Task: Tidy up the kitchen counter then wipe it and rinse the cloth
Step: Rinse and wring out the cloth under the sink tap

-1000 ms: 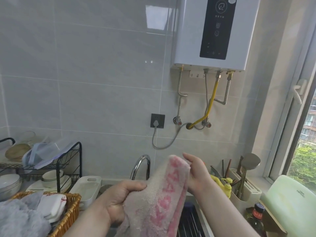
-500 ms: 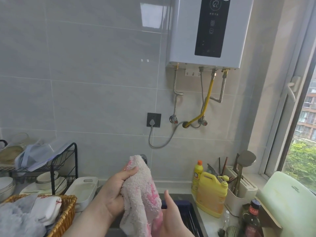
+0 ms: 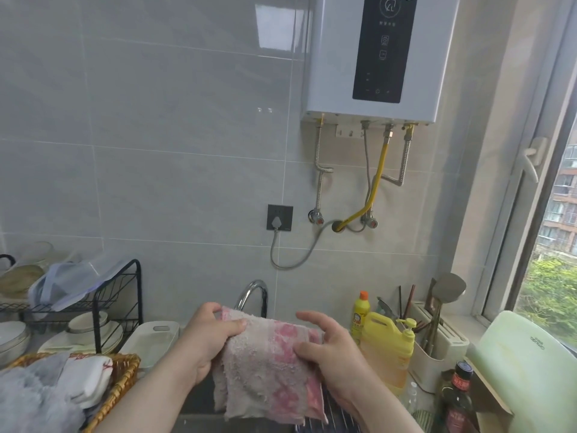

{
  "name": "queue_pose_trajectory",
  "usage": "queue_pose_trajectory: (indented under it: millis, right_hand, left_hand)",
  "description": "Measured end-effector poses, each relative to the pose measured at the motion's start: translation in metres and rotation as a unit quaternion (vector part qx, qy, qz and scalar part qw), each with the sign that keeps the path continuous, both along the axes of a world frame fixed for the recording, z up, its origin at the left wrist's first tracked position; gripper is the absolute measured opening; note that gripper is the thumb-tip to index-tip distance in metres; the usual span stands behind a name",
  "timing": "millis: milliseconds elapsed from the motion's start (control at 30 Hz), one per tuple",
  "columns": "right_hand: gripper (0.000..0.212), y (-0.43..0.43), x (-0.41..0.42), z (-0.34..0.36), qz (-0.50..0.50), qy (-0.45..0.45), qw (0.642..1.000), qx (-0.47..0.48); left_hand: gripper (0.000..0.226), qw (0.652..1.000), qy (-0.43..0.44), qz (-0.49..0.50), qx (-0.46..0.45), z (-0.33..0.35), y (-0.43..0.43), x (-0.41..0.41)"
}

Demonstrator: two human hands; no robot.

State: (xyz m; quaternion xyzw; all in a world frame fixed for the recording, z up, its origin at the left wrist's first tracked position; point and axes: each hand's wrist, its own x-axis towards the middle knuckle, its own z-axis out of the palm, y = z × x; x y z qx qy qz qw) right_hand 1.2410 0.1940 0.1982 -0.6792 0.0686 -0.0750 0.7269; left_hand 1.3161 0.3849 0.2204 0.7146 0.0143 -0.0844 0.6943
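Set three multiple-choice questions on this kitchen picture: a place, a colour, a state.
1. The wicker basket lies on which side of the cloth? A the person's left B the person's right C above it
2. The small yellow bottle has a cap that is: A blue B orange C green
3. The cloth is: A lying in the basket B hung on the tap C held by both hands
Answers: 1 A, the basket sits at lower left. 2 B, the cap shows orange. 3 C, the left hand and right hand each grip its upper edge.
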Motion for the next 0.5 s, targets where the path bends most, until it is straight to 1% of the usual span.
queue_pose_trajectory:
  millis: [33,67,133,167,200,233,267,300,367,400,433,467,500]
  right_hand:
    - [0.045,-0.003,-0.001,0.003,-0.014,-0.009,0.998,-0.060]
    - [0.042,-0.005,-0.002,0.007,-0.033,-0.010,0.992,-0.124]
    - [0.043,-0.008,-0.003,0.014,-0.047,-0.011,0.972,-0.229]
    - [0.045,-0.009,-0.005,0.018,-0.047,-0.013,0.961,-0.272]
    - [0.048,-0.009,-0.007,0.022,-0.049,-0.019,0.948,-0.315]
    - [0.050,-0.011,-0.008,0.025,-0.052,-0.027,0.932,-0.358]
    - [0.049,-0.013,-0.009,0.026,-0.061,-0.032,0.913,-0.401]
    - [0.044,-0.016,-0.009,0.027,-0.069,-0.036,0.892,-0.444]
    - [0.027,-0.022,-0.009,0.028,-0.077,-0.030,0.859,-0.506]
    - [0.020,-0.026,-0.009,0.028,-0.083,-0.028,0.843,-0.531]
    - [0.015,-0.031,-0.010,0.029,-0.093,-0.034,0.829,-0.551]
    - [0.011,-0.037,-0.009,0.031,-0.104,-0.045,0.822,-0.558]
    - [0.007,-0.044,-0.010,0.032,-0.109,-0.060,0.836,-0.535]
  left_hand:
    - [0.072,1.000,-0.007,-0.002,0.030,-0.001,0.001,0.002]
    - [0.079,0.999,-0.013,-0.019,0.047,-0.001,0.002,0.003]
    - [0.085,0.991,-0.049,-0.084,0.087,-0.002,0.003,-0.002]
    - [0.089,0.982,-0.083,-0.109,0.128,-0.002,0.002,-0.006]
    - [0.090,0.965,-0.125,-0.124,0.192,-0.001,-0.001,-0.010]
    - [0.088,0.940,-0.172,-0.120,0.267,0.000,-0.004,-0.011]
    - [0.081,0.911,-0.214,-0.112,0.334,0.001,-0.006,-0.009]
    - [0.065,0.882,-0.257,-0.109,0.381,0.002,-0.009,-0.007]
    - [0.013,0.824,-0.313,-0.113,0.459,0.008,-0.014,-0.005]
    - [0.009,0.804,-0.324,-0.114,0.486,0.009,-0.015,-0.004]
    - [0.017,0.793,-0.332,-0.113,0.498,0.009,-0.017,0.000]
    - [0.022,0.799,-0.336,-0.111,0.486,0.011,-0.018,0.002]
    - [0.024,0.837,-0.323,-0.110,0.428,0.013,-0.018,0.004]
